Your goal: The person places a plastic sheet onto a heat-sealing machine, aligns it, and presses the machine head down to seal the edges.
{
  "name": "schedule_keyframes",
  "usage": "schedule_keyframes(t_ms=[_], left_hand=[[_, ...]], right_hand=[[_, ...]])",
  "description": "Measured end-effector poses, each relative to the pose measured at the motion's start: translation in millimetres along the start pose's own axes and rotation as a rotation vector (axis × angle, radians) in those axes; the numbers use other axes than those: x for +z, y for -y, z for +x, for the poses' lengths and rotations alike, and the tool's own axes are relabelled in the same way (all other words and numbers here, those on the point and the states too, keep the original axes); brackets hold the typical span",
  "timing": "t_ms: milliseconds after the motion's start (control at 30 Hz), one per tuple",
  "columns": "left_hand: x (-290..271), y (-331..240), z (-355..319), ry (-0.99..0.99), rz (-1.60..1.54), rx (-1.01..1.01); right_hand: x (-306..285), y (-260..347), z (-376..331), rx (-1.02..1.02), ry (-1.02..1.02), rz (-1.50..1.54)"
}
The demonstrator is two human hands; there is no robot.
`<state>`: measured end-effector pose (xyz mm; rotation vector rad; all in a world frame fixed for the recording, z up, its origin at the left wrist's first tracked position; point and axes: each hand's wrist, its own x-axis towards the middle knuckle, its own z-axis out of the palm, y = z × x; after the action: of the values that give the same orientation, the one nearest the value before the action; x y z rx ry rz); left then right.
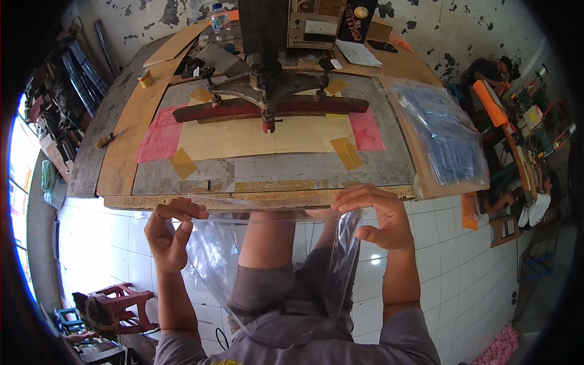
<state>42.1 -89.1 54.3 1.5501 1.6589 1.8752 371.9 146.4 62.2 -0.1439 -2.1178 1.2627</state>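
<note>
A clear plastic sheet [210, 252] hangs in front of the worktable's near edge, over my lap. My left hand [170, 231] grips its upper left part between thumb and fingers. On the other side my right hand [383, 219] holds the upper right part, fingers bent over the edge and thumb below. Beyond the sheet lies a grey metal plate [255, 167] with a cream sheet [243, 137] fixed by yellowish tape [347, 153] and flanked by pink pieces [159, 135]. Above it hangs a press head with a long reddish bar [231, 112].
To the right lies a stack of clear bluish plastic [441, 134]. A screwdriver [111, 139] and a small yellow jar [145, 78] lie to the left. At the back stand a metered control box [313, 24] and a water bottle [220, 21]. Another person [491, 70] sits far right.
</note>
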Motion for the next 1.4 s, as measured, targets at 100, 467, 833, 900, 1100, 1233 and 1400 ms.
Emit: schedule_keyframes(t_ms=[100,467,833,900,1100,1233,1400], left_hand=[[-0.3,11.3,-4.1,-0.034,-0.075,-0.059],[-19.1,33.1,8.2,0.196,0.042,-0.197],[-13.2,44.8,32.7,0.229,-0.093,-0.419],[-11.5,43.8,37.7,0.249,-0.094,-0.477],[-0.9,58.2,91.4,0.338,-0.060,-0.783],[-0.1,92.5,104.4,0.402,0.360,-0.242],[-1.9,106.4,99.1,0.071,-0.055,-0.501]], right_hand=[[12.1,-9.1,-3.5,0.041,-0.060,0.027],[18.4,-31.4,-5.0,0.164,-0.206,0.028],[13.6,-31.2,7.3,0.336,-0.335,0.077],[11.4,-32.5,11.0,0.385,-0.350,0.118],[-12.1,-63.0,49.6,0.703,-0.383,0.238],[-28.3,-93.1,77.6,0.738,-0.318,0.155],[-41.2,-155.2,74.8,0.605,-0.351,-0.120]])
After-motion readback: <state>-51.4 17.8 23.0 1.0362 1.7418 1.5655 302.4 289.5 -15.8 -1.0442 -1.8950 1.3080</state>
